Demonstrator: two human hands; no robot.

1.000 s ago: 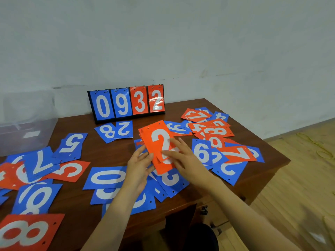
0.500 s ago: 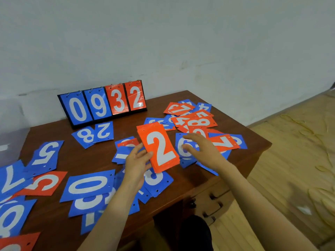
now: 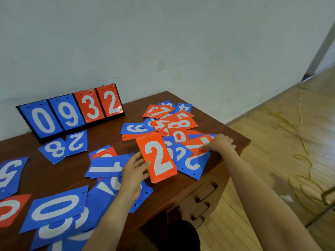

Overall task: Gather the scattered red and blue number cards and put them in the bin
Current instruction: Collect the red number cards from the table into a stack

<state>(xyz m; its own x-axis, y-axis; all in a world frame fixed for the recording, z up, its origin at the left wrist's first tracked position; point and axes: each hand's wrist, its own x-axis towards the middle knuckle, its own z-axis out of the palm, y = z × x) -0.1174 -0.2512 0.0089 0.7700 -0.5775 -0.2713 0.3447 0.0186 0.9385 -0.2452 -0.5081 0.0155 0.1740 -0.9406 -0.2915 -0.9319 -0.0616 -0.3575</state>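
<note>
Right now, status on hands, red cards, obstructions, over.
Left hand grips the stack of red number cards, white 2 on top. Right hand on a loose red number card at the edge of the wooden table, grip unclear. Bin not in view.
</note>
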